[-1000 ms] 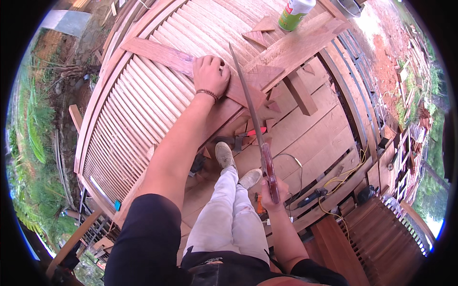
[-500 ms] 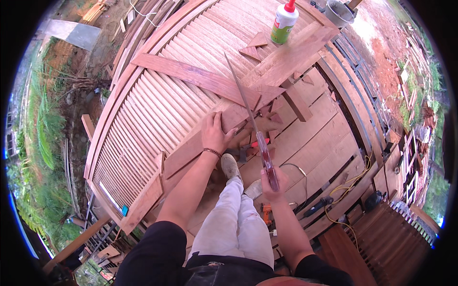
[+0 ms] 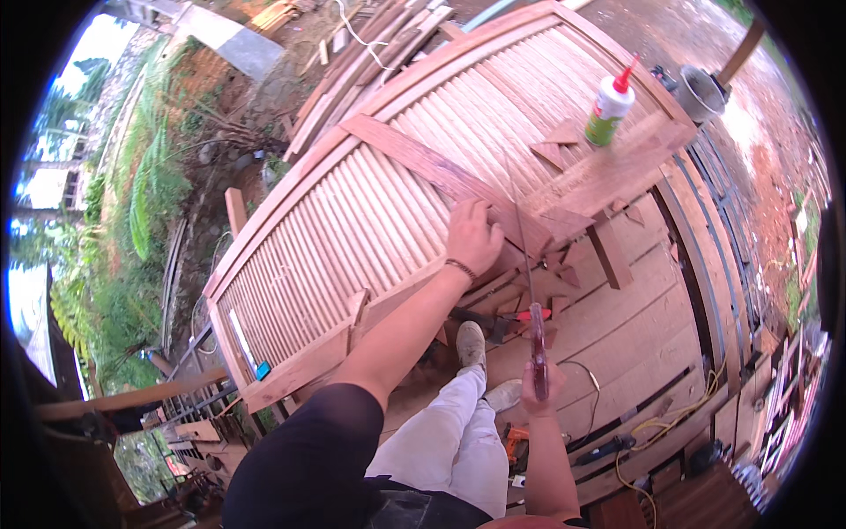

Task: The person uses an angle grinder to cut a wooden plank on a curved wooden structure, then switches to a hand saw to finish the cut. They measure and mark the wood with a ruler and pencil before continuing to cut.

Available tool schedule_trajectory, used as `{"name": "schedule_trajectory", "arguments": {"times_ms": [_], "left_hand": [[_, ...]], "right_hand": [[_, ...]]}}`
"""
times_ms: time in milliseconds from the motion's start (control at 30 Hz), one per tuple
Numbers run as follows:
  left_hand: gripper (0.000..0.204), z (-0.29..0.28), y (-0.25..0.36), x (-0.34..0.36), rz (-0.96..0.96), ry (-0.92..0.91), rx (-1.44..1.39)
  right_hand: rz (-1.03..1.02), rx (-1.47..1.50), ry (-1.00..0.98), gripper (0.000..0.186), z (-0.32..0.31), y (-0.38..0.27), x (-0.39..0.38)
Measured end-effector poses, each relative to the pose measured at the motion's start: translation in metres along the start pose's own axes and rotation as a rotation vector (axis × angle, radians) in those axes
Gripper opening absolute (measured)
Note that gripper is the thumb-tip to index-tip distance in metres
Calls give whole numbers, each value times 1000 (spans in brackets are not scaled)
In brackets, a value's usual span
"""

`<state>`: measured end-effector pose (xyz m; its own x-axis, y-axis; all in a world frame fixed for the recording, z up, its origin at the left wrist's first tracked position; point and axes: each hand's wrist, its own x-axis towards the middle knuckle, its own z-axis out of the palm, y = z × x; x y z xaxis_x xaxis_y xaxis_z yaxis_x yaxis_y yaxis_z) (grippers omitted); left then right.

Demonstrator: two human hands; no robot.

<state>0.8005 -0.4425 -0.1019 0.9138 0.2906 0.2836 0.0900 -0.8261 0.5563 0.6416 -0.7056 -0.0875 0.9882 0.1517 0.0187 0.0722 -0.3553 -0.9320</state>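
Note:
A large louvred wooden panel [image 3: 310, 231] lies before me, framed in reddish wood. A loose flat board [image 3: 414, 167] crosses it at a slant, its near end reaching the frame's near rail. My left hand [image 3: 474, 236] bears down on that near end, fingers curled against the board. In my right hand [image 3: 538, 388] is the brown handle of a handsaw [image 3: 538, 339], held low on the near side. The saw's thin blade [image 3: 523, 231] points away from me, seen almost edge-on, over the board's near end. Whether its teeth touch the wood, I cannot tell.
A white-and-green glue bottle [image 3: 610, 110] with a red cap stands on the panel beside triangular offcuts [image 3: 553, 150]. Below lie a plank floor [image 3: 608, 326], an orange power tool [image 3: 515, 441] and a yellow cord [image 3: 648, 428]. A bucket [image 3: 701, 93] is at the far right.
My left hand has moved from the near rail up to the board's near end. The view has shifted, so the panel appears lower and further right. The saw stays in my right hand.

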Motion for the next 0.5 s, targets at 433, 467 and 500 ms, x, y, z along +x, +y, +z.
{"name": "schedule_trajectory", "arguments": {"times_ms": [433, 467, 500], "left_hand": [[26, 66, -37, 66, 134, 54, 235], [29, 64, -40, 69, 125, 35, 283], [33, 61, -46, 61, 105, 8, 272]], "right_hand": [[-33, -9, 16, 6, 11, 13, -12], [33, 16, 7, 7, 10, -1, -5], [38, 16, -2, 7, 9, -13, -4]]}}
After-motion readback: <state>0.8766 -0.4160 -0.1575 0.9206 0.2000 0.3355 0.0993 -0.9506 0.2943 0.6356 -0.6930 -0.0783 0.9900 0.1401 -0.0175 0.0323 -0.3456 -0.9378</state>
